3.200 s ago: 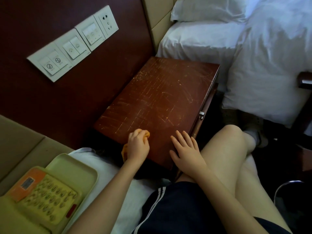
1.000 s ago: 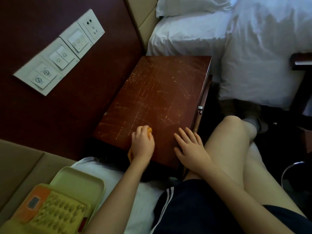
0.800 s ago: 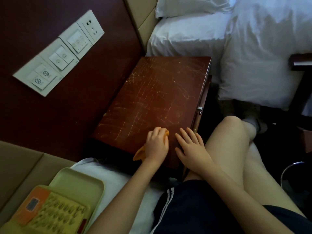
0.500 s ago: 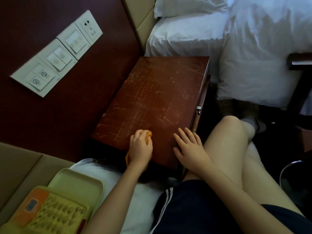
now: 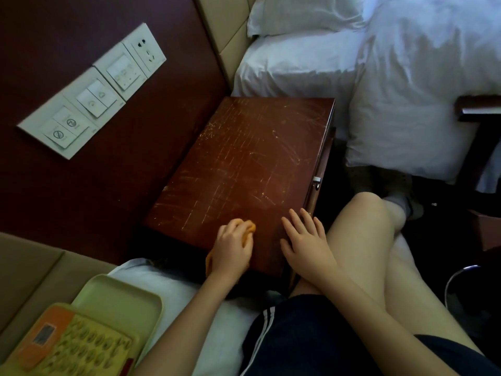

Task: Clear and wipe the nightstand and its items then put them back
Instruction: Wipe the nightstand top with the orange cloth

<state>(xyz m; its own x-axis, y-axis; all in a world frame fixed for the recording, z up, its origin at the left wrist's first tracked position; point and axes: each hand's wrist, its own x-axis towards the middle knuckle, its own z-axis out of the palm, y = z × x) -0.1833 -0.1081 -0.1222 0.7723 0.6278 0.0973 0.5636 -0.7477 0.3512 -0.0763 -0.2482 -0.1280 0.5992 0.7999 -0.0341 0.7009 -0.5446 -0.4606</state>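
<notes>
Left hand [image 5: 232, 249] grips cloth [image 5: 250, 228]; right hand [image 5: 305, 244] flat, fingers [image 5: 297, 220] spread.

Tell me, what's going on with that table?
A person sitting by the bed is wiping the nightstand. The left hand grips an orange cloth and presses it on the scratched top near the front edge. The right hand lies flat on the top just beside it. Nothing else is on the top; a yellow telephone sits off to the side on white bedding, not yet put back.
</notes>
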